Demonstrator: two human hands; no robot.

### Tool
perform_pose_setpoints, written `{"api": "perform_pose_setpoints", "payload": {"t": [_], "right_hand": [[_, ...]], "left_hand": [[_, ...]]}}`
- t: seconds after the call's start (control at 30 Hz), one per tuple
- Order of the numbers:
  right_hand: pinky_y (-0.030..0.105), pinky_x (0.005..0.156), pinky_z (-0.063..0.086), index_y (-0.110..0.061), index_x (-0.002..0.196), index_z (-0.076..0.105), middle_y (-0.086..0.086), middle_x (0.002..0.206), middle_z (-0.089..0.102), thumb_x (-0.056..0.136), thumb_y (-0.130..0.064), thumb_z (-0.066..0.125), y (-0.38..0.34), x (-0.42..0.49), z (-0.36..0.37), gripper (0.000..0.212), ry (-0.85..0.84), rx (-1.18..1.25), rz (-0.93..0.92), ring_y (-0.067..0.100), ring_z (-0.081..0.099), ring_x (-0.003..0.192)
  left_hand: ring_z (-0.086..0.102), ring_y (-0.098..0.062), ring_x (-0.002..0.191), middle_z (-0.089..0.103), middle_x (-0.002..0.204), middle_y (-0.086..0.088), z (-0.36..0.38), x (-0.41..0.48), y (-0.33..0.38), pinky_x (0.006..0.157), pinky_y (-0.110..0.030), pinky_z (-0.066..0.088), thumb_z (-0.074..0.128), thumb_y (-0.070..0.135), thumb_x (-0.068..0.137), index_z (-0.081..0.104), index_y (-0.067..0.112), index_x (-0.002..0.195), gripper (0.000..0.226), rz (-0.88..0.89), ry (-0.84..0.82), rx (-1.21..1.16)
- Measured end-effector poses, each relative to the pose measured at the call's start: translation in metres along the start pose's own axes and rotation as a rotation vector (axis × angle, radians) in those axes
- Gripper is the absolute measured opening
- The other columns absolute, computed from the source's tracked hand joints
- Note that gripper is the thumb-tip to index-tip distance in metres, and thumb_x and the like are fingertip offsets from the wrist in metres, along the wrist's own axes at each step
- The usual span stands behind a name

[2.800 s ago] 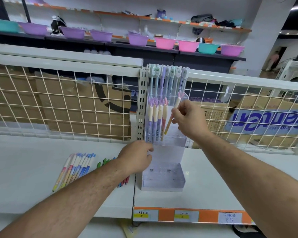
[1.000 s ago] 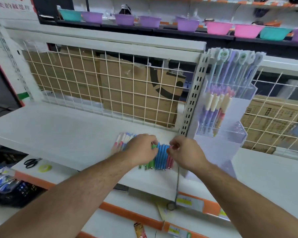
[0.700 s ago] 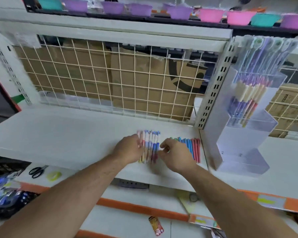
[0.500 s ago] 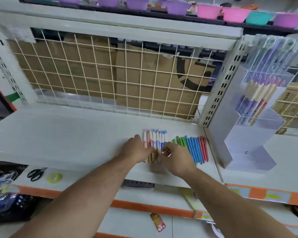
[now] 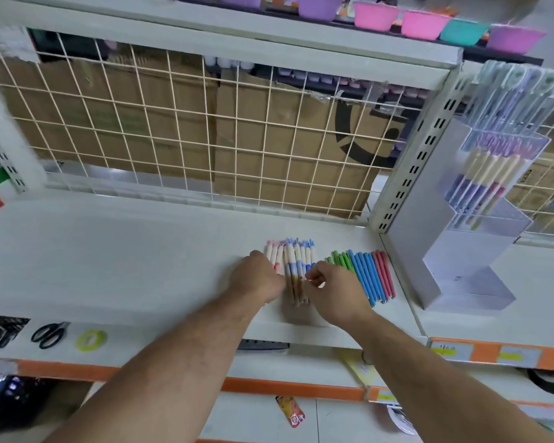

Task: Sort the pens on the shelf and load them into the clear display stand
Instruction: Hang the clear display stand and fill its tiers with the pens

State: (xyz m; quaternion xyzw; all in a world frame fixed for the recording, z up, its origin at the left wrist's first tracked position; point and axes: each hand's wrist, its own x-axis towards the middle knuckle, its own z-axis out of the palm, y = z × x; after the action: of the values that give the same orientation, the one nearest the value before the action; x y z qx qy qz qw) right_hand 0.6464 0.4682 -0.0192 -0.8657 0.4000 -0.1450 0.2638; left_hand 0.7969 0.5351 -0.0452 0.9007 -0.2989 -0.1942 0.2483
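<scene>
A bunch of cream pens (image 5: pixel 294 259) with pink and blue tops lies on the white shelf (image 5: pixel 125 251). My left hand (image 5: pixel 259 278) curls against its left side and my right hand (image 5: pixel 331 287) pinches its right side, so the bunch is held between them. Just to the right, a row of green, blue and red pens (image 5: pixel 367 274) lies flat. The clear display stand (image 5: pixel 429 228) stands at the right end, with pens upright in its upper tiers and its lowest tier bare.
A white wire grid (image 5: pixel 189 129) with cardboard boxes behind it backs the shelf. A perforated upright post (image 5: pixel 413 161) stands next to the stand. Scissors (image 5: pixel 47 334) and a yellow tape roll (image 5: pixel 91 339) lie on the lower shelf at left.
My right hand left the display stand and came down to the loose pens. Both hands moved from the coloured pens to the cream bunch and closed in on its two sides.
</scene>
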Motion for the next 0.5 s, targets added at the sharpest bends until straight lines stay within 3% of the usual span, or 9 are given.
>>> {"api": "perform_pose_setpoints", "payload": {"t": [0.13, 0.23, 0.33, 0.43, 0.5], "right_hand": [[0.039, 0.078, 0.058, -0.018, 0.095, 0.070, -0.002, 0.089, 0.073, 0.091, -0.020, 0.066, -0.002, 0.004, 0.002, 0.006, -0.014, -0.014, 0.010, 0.019, 0.067, 0.083], [0.038, 0.074, 0.058, -0.021, 0.089, 0.069, -0.005, 0.084, 0.071, 0.091, -0.020, 0.064, -0.001, 0.006, 0.006, 0.006, -0.016, -0.025, 0.003, 0.016, 0.066, 0.078], [0.038, 0.072, 0.058, -0.025, 0.081, 0.065, -0.007, 0.080, 0.070, 0.091, -0.019, 0.064, -0.001, 0.008, 0.010, 0.012, -0.031, -0.036, -0.009, 0.014, 0.066, 0.074], [0.037, 0.070, 0.058, -0.028, 0.078, 0.063, -0.008, 0.077, 0.068, 0.091, -0.019, 0.063, -0.002, 0.011, 0.011, 0.015, -0.040, -0.042, -0.007, 0.013, 0.065, 0.073], [0.038, 0.071, 0.058, -0.026, 0.079, 0.064, -0.007, 0.077, 0.068, 0.091, -0.019, 0.063, -0.002, 0.013, 0.011, 0.014, -0.042, -0.034, -0.004, 0.014, 0.065, 0.073]], "left_hand": [[0.064, -0.023, 0.079, 0.066, 0.098, -0.005, 0.000, 0.003, -0.001, 0.052, -0.027, 0.041, 0.066, 0.025, 0.082, 0.056, 0.013, 0.105, 0.027, 0.005, 0.004, 0.017], [0.066, -0.026, 0.087, 0.066, 0.100, -0.006, -0.002, 0.007, -0.004, 0.059, -0.027, 0.046, 0.061, 0.020, 0.083, 0.059, 0.013, 0.101, 0.019, 0.027, -0.004, 0.061], [0.065, -0.026, 0.080, 0.065, 0.090, -0.004, -0.001, 0.010, -0.007, 0.060, -0.027, 0.049, 0.058, 0.017, 0.083, 0.056, 0.015, 0.091, 0.008, 0.026, -0.011, 0.065], [0.059, -0.023, 0.074, 0.058, 0.079, 0.001, 0.002, 0.013, -0.008, 0.059, -0.027, 0.045, 0.055, 0.019, 0.088, 0.059, 0.015, 0.096, 0.010, 0.009, 0.008, 0.066], [0.056, -0.022, 0.075, 0.064, 0.090, -0.002, 0.001, 0.012, -0.007, 0.062, -0.028, 0.044, 0.053, 0.021, 0.090, 0.058, 0.014, 0.099, 0.012, 0.002, -0.002, 0.063]]}}
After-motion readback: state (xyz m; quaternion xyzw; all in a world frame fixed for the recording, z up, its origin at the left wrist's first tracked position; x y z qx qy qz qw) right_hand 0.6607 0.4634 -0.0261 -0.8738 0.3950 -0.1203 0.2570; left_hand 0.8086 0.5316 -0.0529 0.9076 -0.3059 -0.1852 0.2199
